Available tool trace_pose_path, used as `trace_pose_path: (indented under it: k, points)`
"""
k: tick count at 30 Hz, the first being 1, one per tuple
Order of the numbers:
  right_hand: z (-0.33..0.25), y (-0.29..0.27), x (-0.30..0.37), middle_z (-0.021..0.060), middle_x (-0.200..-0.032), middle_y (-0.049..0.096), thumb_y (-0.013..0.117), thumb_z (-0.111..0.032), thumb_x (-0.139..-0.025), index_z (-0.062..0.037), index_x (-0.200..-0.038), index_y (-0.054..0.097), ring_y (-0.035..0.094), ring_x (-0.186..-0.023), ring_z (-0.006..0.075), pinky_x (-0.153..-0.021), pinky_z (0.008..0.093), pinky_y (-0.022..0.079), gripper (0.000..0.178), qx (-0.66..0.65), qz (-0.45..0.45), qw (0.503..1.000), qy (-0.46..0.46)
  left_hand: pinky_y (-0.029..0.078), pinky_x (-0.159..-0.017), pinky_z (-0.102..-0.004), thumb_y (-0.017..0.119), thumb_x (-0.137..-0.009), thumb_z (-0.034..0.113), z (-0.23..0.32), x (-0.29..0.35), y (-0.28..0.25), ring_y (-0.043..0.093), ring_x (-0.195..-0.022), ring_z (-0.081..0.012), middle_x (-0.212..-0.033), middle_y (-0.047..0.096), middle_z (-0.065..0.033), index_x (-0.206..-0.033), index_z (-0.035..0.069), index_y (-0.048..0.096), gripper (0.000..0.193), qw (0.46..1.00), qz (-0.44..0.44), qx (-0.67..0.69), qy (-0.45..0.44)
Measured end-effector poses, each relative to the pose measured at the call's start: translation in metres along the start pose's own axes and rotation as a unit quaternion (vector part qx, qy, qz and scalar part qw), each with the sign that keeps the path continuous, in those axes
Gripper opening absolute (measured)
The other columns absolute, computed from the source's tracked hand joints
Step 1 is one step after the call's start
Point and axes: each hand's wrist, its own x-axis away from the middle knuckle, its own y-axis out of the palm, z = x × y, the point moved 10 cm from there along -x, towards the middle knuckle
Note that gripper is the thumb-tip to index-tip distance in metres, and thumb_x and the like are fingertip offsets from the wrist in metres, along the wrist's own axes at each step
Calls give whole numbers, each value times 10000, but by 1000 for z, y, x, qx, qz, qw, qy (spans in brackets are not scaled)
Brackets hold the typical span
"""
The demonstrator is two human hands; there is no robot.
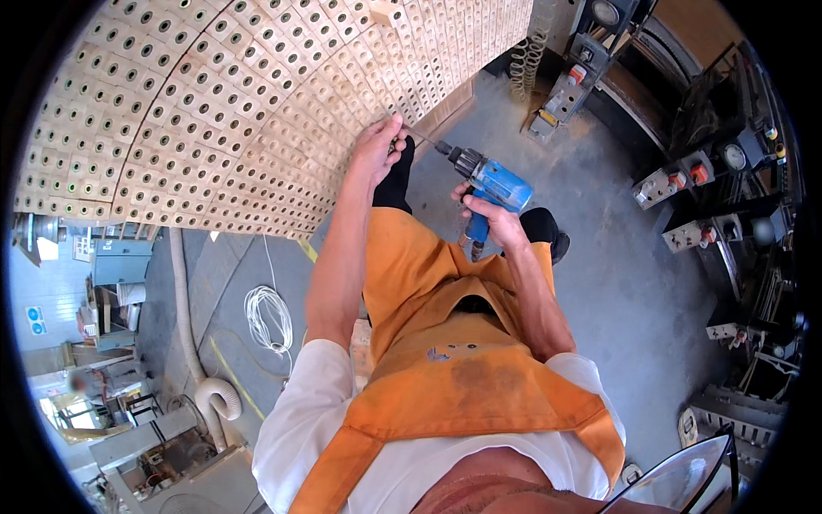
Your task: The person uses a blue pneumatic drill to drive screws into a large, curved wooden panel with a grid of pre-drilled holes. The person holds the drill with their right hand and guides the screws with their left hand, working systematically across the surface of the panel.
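Note:
My right hand (494, 218) grips a blue drill (501, 183) by its handle, a finger at the trigger. From its black chuck a long thin bit (421, 135) points up and left to the stacked wooden blocks (291, 120). Close to the bit's tip is my left hand (378, 150), its fingers curled together against the blocks' near edge. Whatever those fingers hold is hidden. Round holes run in rows over the blocks. Many at the left have dark metal-looking rims, while a band in the middle shows bare wood holes.
One loose wooden block (387, 13) lies on top of the rows. Machines with control boxes (676, 182) line the right side, and a coiled hose (520, 68) hangs at the back. White cable (268, 319) and a ribbed duct (184, 300) lie on the floor at left.

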Motion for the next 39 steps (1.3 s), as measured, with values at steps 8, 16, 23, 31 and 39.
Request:
trace_pose_path:
  k: [8, 16, 23, 31, 39]
  points:
    - [4, 8, -5, 60, -1043, 649, 634, -64, -855, -50, -1118, 579, 629, -1016, 203, -719, 288, 494, 269, -64, 0, 998, -15, 314, -420, -164, 520, -981, 249, 4, -6, 6, 464, -629, -72, -791, 507, -4, -1019, 6, 589, 256, 1000, -18, 8, -9]
    - [-1, 31, -21, 51, -1029, 650, 646, -72, -855, -58, -1089, 596, 634, -999, 193, -735, 288, 488, 239, -50, 32, 998, -27, 335, -421, -181, 478, -992, 240, 3, -15, 11, 481, -640, -104, -814, 514, -22, -1107, 41, 558, 243, 976, -53, 207, 41]
    - [-1, 36, -29, 48, -1018, 661, 650, -80, -852, -64, -1059, 616, 635, -977, 171, -747, 297, 483, 211, -11, 42, 999, -21, 330, -398, -172, 499, -955, 158, -24, -12, 11, 500, -669, -104, -857, 545, -56, -1066, 15, 526, 183, 981, -70, 183, -14]
    - [-5, 36, -32, 44, -996, 673, 654, -106, -849, -74, -1047, 633, 626, -940, 153, -748, 296, 480, 202, 44, 46, 997, -39, 300, -385, -161, 488, -975, 208, -70, 6, 0, 442, -586, -56, -778, 514, 1, -1095, 21, 521, 224, 979, -43, 176, -89]
    - [-3, 34, -31, 46, -1021, 674, 650, -112, -853, -72, -1054, 641, 612, -907, 138, -745, 292, 482, 205, 54, 46, 998, 0, 312, -410, -162, 502, -980, 223, -61, 14, -8, 456, -618, -57, -835, 523, -8, -1176, 22, 527, 282, 985, -28, 152, -71]
